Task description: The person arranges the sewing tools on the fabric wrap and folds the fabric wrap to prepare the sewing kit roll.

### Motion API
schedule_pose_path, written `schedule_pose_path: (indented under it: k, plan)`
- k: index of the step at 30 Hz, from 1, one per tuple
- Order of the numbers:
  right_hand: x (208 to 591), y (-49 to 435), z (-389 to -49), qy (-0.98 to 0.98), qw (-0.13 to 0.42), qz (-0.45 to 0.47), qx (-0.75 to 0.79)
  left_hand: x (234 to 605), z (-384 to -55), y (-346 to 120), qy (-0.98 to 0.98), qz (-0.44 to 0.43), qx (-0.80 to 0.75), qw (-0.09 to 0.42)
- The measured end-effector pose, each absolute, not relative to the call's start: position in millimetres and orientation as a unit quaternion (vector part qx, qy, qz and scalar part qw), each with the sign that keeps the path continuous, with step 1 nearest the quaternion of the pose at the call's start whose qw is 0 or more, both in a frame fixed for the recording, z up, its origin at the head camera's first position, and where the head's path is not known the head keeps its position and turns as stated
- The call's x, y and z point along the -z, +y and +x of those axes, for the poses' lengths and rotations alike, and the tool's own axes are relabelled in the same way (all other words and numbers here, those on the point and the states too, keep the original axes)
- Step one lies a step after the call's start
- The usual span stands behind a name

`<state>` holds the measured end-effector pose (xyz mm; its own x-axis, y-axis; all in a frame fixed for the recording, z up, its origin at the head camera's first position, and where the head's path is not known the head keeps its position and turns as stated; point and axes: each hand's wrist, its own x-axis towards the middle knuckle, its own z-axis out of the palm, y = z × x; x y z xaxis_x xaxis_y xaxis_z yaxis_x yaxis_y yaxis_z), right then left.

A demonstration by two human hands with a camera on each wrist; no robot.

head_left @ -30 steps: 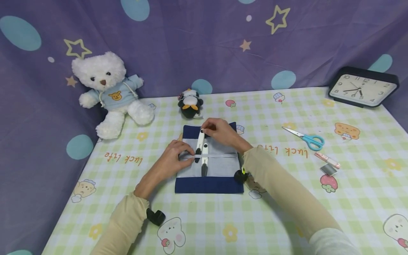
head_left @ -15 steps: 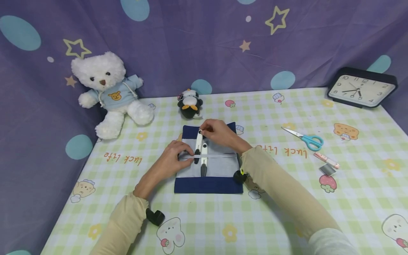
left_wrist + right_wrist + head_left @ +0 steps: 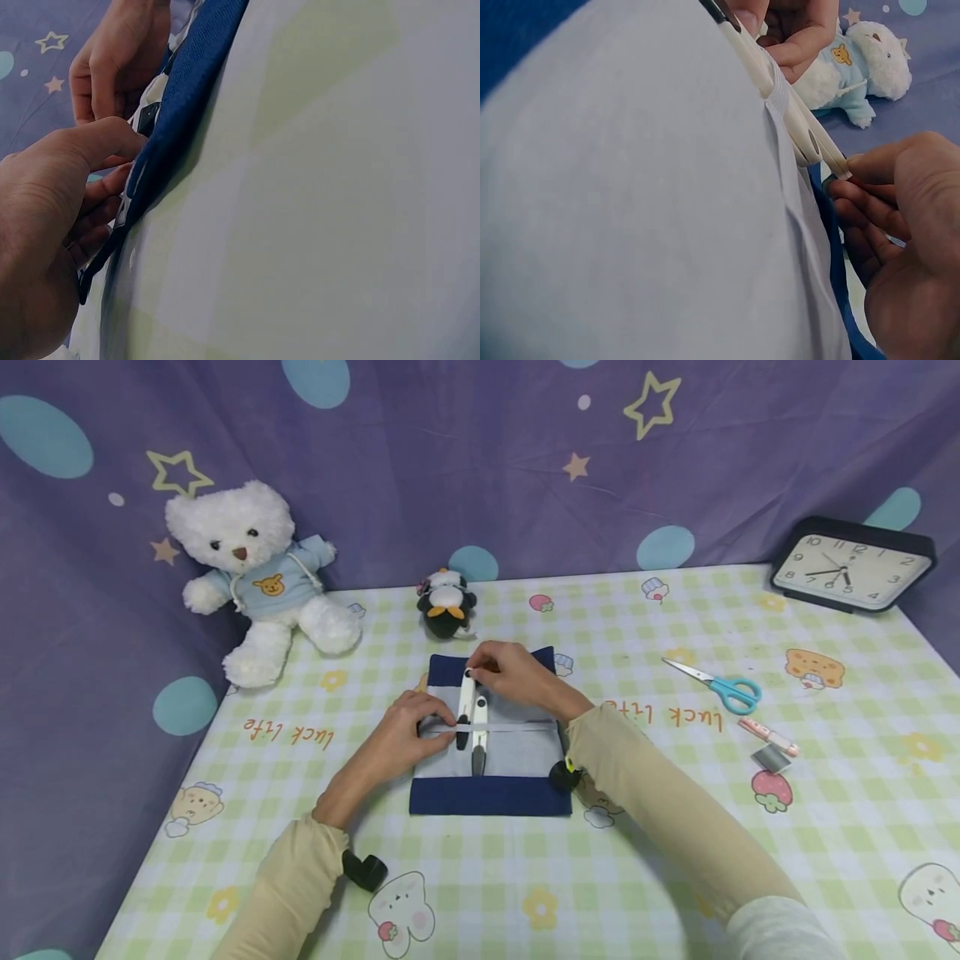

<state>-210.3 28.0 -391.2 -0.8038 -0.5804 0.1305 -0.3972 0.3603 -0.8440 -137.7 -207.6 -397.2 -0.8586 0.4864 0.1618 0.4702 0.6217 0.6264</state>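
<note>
A navy cloth case [image 3: 491, 796] with a pale grey lining [image 3: 525, 752] lies spread on the table. A white elastic strap [image 3: 521, 727] runs across its middle. My left hand [image 3: 405, 733] pinches the strap near its left part, thumb below and fingers above. My right hand [image 3: 517, 675] pinches the top end of a slim white tool [image 3: 467, 695] with a black lower end. That tool passes under the strap, its black tip showing below. Beside it on the right, a similar white tool [image 3: 481, 718] sits under the strap. In the right wrist view, both white tools overlap near my right fingertips [image 3: 859, 165].
Blue-handled scissors [image 3: 731, 691], a small pink-and-white stick [image 3: 770, 736] and a grey square piece [image 3: 772, 758] lie to the right. A penguin toy [image 3: 446, 603], a white teddy bear [image 3: 262, 577] and a clock [image 3: 851, 564] stand at the back.
My right hand has moved slightly down and left, and the white tool's black tip has slid further below the strap. The left hand holds its place.
</note>
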Motion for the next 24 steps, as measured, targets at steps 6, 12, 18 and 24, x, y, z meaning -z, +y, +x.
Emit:
schedule_pose_path:
  k: [6, 12, 18, 24]
  plan:
    - [391.3, 27.8, -210.5, 0.821, 0.102, -0.309, 0.47, 397.5, -138.2, -208.3, 0.899, 0.269, -0.345, 0.01]
    - [393.0, 29.7, -210.2, 0.813, 0.118, -0.314, 0.476, 397.0, -138.2, -208.3, 0.9, 0.269, -0.343, 0.012]
    - [394.8, 31.1, -210.7, 0.809, 0.128, -0.317, 0.479, 396.3, -137.9, -207.6, 0.899, 0.269, -0.346, 0.013]
    - [395.5, 31.1, -210.7, 0.803, 0.135, -0.323, 0.482, 396.5, -137.9, -207.6, 0.9, 0.269, -0.343, 0.01]
